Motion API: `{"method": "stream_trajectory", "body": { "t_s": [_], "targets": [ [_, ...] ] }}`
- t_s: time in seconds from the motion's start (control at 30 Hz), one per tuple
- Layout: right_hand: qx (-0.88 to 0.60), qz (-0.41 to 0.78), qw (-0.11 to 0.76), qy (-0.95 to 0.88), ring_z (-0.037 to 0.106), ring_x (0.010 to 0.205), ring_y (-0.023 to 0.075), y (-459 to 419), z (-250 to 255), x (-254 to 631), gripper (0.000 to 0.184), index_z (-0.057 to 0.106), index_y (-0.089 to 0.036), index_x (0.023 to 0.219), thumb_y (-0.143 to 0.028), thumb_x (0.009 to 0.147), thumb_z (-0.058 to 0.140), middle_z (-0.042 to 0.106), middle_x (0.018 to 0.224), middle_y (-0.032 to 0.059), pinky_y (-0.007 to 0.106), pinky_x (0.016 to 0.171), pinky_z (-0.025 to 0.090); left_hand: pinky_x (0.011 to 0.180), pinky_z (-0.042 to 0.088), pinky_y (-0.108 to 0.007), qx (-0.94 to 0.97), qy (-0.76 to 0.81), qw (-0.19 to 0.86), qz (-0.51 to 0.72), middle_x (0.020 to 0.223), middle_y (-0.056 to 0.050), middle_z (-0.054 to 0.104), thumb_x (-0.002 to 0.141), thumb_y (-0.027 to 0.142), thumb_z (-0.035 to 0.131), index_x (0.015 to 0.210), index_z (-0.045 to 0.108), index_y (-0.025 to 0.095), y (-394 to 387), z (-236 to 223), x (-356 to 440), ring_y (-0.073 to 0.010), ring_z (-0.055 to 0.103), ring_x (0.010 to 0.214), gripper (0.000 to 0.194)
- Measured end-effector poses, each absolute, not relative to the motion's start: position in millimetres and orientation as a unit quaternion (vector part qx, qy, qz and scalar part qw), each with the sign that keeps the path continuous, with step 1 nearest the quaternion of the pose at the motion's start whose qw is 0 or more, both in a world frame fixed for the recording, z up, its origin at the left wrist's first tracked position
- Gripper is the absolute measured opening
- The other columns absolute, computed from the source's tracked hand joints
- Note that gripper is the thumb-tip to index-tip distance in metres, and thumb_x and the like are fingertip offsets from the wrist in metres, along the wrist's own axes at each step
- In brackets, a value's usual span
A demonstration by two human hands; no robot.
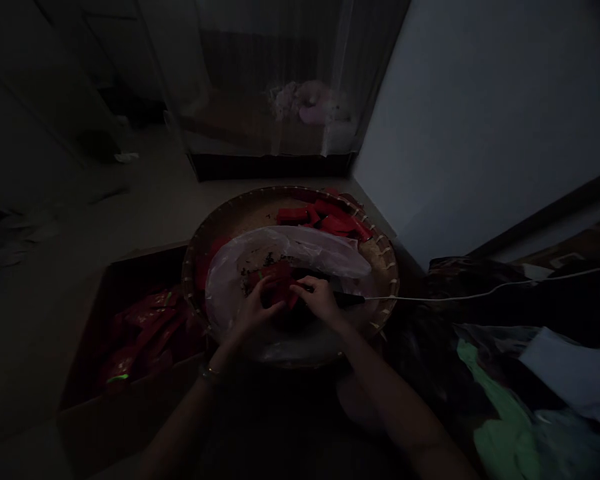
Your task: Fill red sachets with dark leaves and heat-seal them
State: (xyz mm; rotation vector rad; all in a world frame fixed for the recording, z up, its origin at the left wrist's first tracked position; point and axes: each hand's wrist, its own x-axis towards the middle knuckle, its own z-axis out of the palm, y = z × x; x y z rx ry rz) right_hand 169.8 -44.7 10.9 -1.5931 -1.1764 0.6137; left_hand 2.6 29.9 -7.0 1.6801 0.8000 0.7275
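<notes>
The room is very dark. My left hand (254, 312) and my right hand (321, 297) meet over a clear plastic bag (300, 257) that lies in a round woven tray (387, 263). Both hands pinch a red packet (280, 283) between them, fingers closed on it. A dark handle-like object (347, 300) sticks out to the right of my right hand; whether the hand grips it is unclear. Dark crumbs lie on the plastic by the packet. More red packets (325, 220) are heaped at the tray's far side.
A cardboard box (130, 340) with several red packets sits left of the tray. A thin white cable (480, 293) runs off to the right over dark cloth. Green and white fabric (500, 400) lies at lower right. A wall corner and a sheer curtain stand behind.
</notes>
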Motion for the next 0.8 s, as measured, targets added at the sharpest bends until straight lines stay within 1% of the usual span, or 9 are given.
{"method": "stream_trajectory", "body": {
  "t_s": [0.07,0.13,0.23,0.33,0.43,0.5,0.67,0.73,0.8],
  "targets": [
    [-0.646,0.315,0.512,-0.47,0.061,0.069,0.0167,-44.0,11.6,173.9,0.026,0.072,-0.015,0.077,-0.04,0.075,0.066,0.069,0.073,0.0031,0.026,0.067,0.045,0.072,0.051,-0.029,0.672,0.331,0.63,0.204,0.094,-0.006,0.071,0.061,0.037,0.076,0.104,0.065,0.015,29.4,-2.3,1.3,-0.0217,0.065,0.085,0.049],
    [-0.634,0.35,0.515,-0.458,0.059,0.066,0.0153,-43.7,12.2,176.2,0.03,0.072,-0.014,0.075,-0.044,0.075,0.065,0.067,0.068,0.0014,0.025,0.064,0.044,0.061,0.048,-0.026,0.632,0.344,0.682,0.134,0.075,-0.003,0.07,0.061,0.04,0.077,0.091,0.069,0.013,27.1,1.0,-0.1,-0.0178,0.063,0.067,0.041],
    [-0.633,0.348,0.526,-0.449,0.057,0.064,0.0137,-43.8,11.7,176.7,0.03,0.072,-0.014,0.07,-0.043,0.074,0.065,0.065,0.066,0.0006,0.024,0.063,0.043,0.054,0.043,-0.022,0.594,0.359,0.71,0.12,0.064,0.0,0.066,0.059,0.039,0.078,0.084,0.07,0.011,22.4,4.1,-1.2,-0.0129,0.057,0.056,0.038],
    [-0.64,0.342,0.53,-0.439,0.056,0.063,0.013,-44.5,10.2,175.5,0.029,0.072,-0.014,0.068,-0.042,0.072,0.067,0.065,0.067,0.0016,0.023,0.058,0.042,0.052,0.042,-0.021,0.584,0.355,0.719,0.123,0.065,0.0,0.065,0.06,0.039,0.078,0.088,0.07,0.011,19.9,5.9,-1.2,-0.0113,0.054,0.054,0.04],
    [-0.64,0.357,0.521,-0.437,0.055,0.058,0.012,-45.5,10.1,172.5,0.028,0.073,-0.014,0.071,-0.042,0.069,0.07,0.066,0.07,0.003,0.021,0.05,0.04,0.056,0.044,-0.021,0.59,0.339,0.719,0.141,0.075,-0.001,0.068,0.064,0.041,0.076,0.096,0.069,0.012,20.7,6.4,-0.6,-0.013,0.058,0.061,0.043],
    [-0.636,0.374,0.517,-0.435,0.054,0.054,0.011,-45.9,10.6,170.1,0.028,0.073,-0.015,0.072,-0.042,0.067,0.07,0.067,0.071,0.0032,0.02,0.045,0.039,0.056,0.044,-0.021,0.593,0.336,0.715,0.156,0.076,-0.002,0.068,0.066,0.043,0.075,0.093,0.07,0.012,21.7,5.7,-0.2,-0.0135,0.059,0.063,0.041],
    [-0.655,0.38,0.536,-0.372,0.047,0.04,0.0079,-44.5,8.6,173.2,0.034,0.073,-0.015,0.075,-0.047,0.07,0.066,0.062,0.059,-0.0005,0.02,0.038,0.036,0.052,0.043,-0.021,0.551,0.357,0.738,0.158,0.07,-0.002,0.067,0.064,0.047,0.076,0.093,0.069,0.012,23.2,-0.4,-0.7,-0.0134,0.059,0.057,0.046],
    [-0.669,0.37,0.543,-0.347,0.049,0.041,0.009,-44.1,5.9,180.0,0.038,0.072,-0.014,0.078,-0.05,0.072,0.063,0.06,0.056,-0.0008,0.019,0.037,0.037,0.054,0.046,-0.023,0.535,0.37,0.739,0.178,0.071,-0.002,0.068,0.062,0.047,0.077,0.092,0.068,0.013,25.3,-2.9,-1.8,-0.0144,0.061,0.058,0.047],
    [-0.687,0.348,0.523,-0.365,0.055,0.048,0.0113,-44.6,2.5,187.3,0.037,0.072,-0.014,0.082,-0.048,0.077,0.059,0.062,0.06,0.0006,0.02,0.041,0.042,0.057,0.049,-0.025,0.515,0.381,0.737,0.217,0.075,-0.003,0.07,0.059,0.047,0.079,0.091,0.068,0.013,28.9,-4.1,-3.2,-0.0159,0.063,0.062,0.048]
  ]
}}
